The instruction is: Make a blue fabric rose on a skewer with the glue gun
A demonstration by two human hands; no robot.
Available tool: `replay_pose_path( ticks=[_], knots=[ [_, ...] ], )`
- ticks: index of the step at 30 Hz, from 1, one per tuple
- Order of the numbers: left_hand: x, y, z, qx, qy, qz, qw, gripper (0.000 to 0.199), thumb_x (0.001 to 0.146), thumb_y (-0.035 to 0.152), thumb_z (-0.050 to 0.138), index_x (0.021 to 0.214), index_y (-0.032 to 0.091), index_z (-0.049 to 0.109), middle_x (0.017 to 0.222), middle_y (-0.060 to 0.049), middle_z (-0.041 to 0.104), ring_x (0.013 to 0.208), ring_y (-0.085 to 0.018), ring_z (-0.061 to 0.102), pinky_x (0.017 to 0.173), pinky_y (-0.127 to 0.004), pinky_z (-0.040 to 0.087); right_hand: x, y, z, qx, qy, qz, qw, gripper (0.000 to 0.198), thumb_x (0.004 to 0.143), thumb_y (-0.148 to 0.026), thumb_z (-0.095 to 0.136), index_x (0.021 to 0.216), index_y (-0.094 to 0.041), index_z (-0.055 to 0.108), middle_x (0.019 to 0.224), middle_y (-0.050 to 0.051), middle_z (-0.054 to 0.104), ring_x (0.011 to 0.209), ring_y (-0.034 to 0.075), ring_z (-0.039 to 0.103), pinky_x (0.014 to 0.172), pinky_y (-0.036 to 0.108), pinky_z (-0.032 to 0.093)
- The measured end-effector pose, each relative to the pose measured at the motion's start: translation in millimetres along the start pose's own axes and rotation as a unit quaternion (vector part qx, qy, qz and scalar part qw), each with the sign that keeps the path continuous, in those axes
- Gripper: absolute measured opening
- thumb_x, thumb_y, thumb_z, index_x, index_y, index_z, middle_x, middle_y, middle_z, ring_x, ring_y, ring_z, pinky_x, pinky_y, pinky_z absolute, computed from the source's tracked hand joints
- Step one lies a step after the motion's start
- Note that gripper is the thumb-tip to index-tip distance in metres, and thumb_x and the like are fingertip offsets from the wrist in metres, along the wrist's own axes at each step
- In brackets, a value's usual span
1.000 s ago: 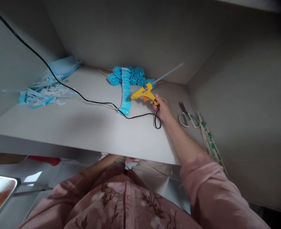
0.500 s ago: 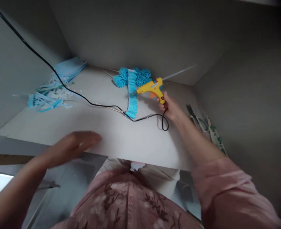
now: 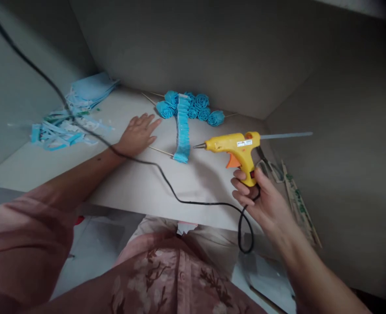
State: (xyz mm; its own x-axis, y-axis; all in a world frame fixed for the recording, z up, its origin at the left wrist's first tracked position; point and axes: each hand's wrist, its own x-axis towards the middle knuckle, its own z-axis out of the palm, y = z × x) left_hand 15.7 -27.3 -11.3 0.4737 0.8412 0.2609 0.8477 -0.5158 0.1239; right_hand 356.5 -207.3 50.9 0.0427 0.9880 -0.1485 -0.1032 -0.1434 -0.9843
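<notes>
My right hand (image 3: 261,196) is closed round the handle of a yellow glue gun (image 3: 234,144), held above the table's right part. Its nozzle points left and a clear glue stick (image 3: 286,135) juts from the back. My left hand (image 3: 139,134) lies with fingers spread over the white table, left of a pleated blue strip (image 3: 183,128). A thin wooden stick (image 3: 160,151) runs from near that hand to the strip's lower end. The strip's upper end rests against several blue rolled flowers (image 3: 201,101) on sticks.
Blue face masks (image 3: 93,91) are stacked at the back left, beside a heap of cut strips and straps (image 3: 62,133). Scissors (image 3: 271,169) and a green-patterned packet (image 3: 299,203) lie by the right wall. The black cord (image 3: 162,174) hangs across the front.
My right hand has brought the glue gun toward me and to the right, away from the strip. My left hand has reached forward from the table's front edge onto the tabletop.
</notes>
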Motion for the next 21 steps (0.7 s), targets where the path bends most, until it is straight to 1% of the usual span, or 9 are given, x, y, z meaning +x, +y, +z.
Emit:
replay_pose_path(
  ticks=[2, 4, 6, 9, 11, 13, 16, 19, 21],
  knots=[
    [12.6, 8.3, 11.1, -0.027, -0.003, 0.013, 1.000, 0.061, 0.106, 0.035, 0.045, 0.161, 0.011, 0.037, 0.167, -0.019, 0.038, 0.156, -0.036, 0.032, 0.127, -0.054, 0.021, 15.7, 11.5, -5.4, -0.004, 0.022, -0.039, 0.999, 0.030, 0.084, -0.061, 0.071, 0.083, -0.031, 0.066, 0.087, 0.005, 0.068, 0.057, 0.016, 0.051, 0.038, 0.031, 0.032],
    [17.5, 12.2, 21.1, -0.056, 0.004, 0.026, 0.998, 0.061, 0.105, 0.037, 0.045, 0.160, 0.012, 0.038, 0.164, -0.018, 0.044, 0.151, -0.034, 0.040, 0.125, -0.051, 0.028, 38.2, 18.2, -13.0, -0.032, 0.018, -0.052, 0.998, 0.030, 0.080, -0.057, 0.077, 0.088, -0.029, 0.070, 0.093, 0.005, 0.071, 0.063, 0.016, 0.057, 0.045, 0.030, 0.040],
    [16.5, 10.2, 27.3, -0.077, 0.008, 0.037, 0.996, 0.060, 0.104, 0.039, 0.044, 0.158, 0.013, 0.042, 0.158, -0.017, 0.052, 0.144, -0.032, 0.049, 0.121, -0.048, 0.034, 62.6, 20.0, -20.8, -0.053, -0.002, -0.056, 0.997, 0.036, 0.077, -0.057, 0.080, 0.095, -0.027, 0.071, 0.095, 0.005, 0.073, 0.065, 0.016, 0.059, 0.050, 0.029, 0.044],
    [13.2, -0.8, 28.7, -0.102, 0.003, 0.056, 0.993, 0.059, 0.102, 0.045, 0.045, 0.151, 0.013, 0.052, 0.138, -0.015, 0.068, 0.129, -0.030, 0.061, 0.114, -0.044, 0.042, 97.8, 19.8, -27.5, -0.059, -0.049, -0.059, 0.995, 0.042, 0.073, -0.059, 0.083, 0.095, -0.025, 0.071, 0.089, 0.003, 0.072, 0.064, 0.013, 0.059, 0.051, 0.026, 0.044],
    [13.5, -7.8, 25.9, -0.128, 0.004, 0.063, 0.990, 0.058, 0.100, 0.049, 0.045, 0.145, 0.014, 0.057, 0.125, -0.013, 0.073, 0.116, -0.029, 0.067, 0.107, -0.041, 0.047, 118.4, 22.3, -27.4, -0.058, -0.050, -0.073, 0.994, 0.043, 0.072, -0.059, 0.084, 0.095, -0.025, 0.070, 0.082, 0.001, 0.068, 0.061, 0.012, 0.057, 0.050, 0.025, 0.043],
    [14.9, -10.9, 22.1, -0.160, 0.005, 0.069, 0.985, 0.057, 0.100, 0.050, 0.045, 0.141, 0.014, 0.061, 0.115, -0.011, 0.075, 0.105, -0.026, 0.070, 0.099, -0.036, 0.050, 134.2, 28.6, -25.0, -0.055, -0.037, -0.089, 0.994, 0.044, 0.070, -0.059, 0.084, 0.093, -0.024, 0.069, 0.074, -0.001, 0.064, 0.056, 0.011, 0.052, 0.050, 0.025, 0.041],
    [15.7, -8.5, 15.8, -0.189, -0.023, 0.097, 0.977, 0.052, 0.099, 0.052, 0.046, 0.131, 0.017, 0.068, 0.103, -0.008, 0.077, 0.095, -0.023, 0.070, 0.092, -0.031, 0.050, 143.9, 41.2, -22.9, -0.052, -0.001, -0.099, 0.994, 0.047, 0.067, -0.063, 0.084, 0.089, -0.025, 0.067, 0.066, -0.004, 0.059, 0.051, 0.009, 0.046, 0.047, 0.024, 0.037],
    [14.8, -3.8, 11.2, -0.189, -0.067, 0.144, 0.969, 0.046, 0.098, 0.055, 0.051, 0.119, 0.021, 0.073, 0.101, -0.006, 0.077, 0.095, -0.022, 0.070, 0.096, -0.031, 0.046, 139.8, 48.9, -25.3, -0.070, 0.003, -0.106, 0.992, 0.049, 0.066, -0.063, 0.086, 0.093, -0.025, 0.071, 0.065, -0.004, 0.060, 0.052, 0.009, 0.046, 0.049, 0.024, 0.037],
    [14.2, -2.3, 10.1, -0.188, -0.085, 0.164, 0.965, 0.046, 0.095, 0.060, 0.055, 0.114, 0.022, 0.074, 0.102, -0.005, 0.077, 0.096, -0.021, 0.070, 0.098, -0.031, 0.043, 135.1, 49.7, -27.4, -0.081, -0.005, -0.111, 0.990, 0.050, 0.065, -0.062, 0.087, 0.095, -0.024, 0.074, 0.065, -0.004, 0.063, 0.052, 0.009, 0.047, 0.050, 0.025, 0.038]
  ],
)
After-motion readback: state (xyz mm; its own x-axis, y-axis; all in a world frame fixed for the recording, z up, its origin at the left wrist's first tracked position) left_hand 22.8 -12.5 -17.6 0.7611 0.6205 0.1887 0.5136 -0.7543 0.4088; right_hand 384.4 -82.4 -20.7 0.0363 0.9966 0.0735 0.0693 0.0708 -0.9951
